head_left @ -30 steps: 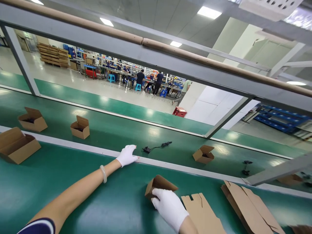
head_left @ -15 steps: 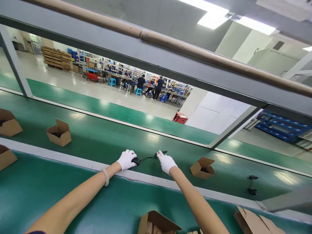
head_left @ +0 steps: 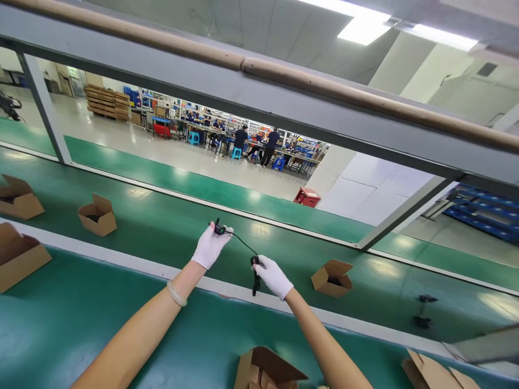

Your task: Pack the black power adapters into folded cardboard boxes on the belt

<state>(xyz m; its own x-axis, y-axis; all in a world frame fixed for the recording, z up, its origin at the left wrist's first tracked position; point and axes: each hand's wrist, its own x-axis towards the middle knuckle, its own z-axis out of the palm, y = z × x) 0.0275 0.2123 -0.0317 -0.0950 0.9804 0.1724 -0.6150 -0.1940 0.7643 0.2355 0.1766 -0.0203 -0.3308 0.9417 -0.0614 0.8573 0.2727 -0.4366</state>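
Head view: green belt (head_left: 154,232) lies below both hands (head_left: 207,249) (head_left: 275,277), shiny floor (head_left: 158,154) beyond.

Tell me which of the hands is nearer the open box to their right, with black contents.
Right. The right hand, gripping the bundled cable, is left of the open box, apart from it. The left hand, holding the black adapter, is farther left.

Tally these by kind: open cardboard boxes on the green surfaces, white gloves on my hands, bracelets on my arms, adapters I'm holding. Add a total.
Open cardboard boxes: 5
White gloves: 2
Bracelet: 1
Held black adapter: 1
Total: 9
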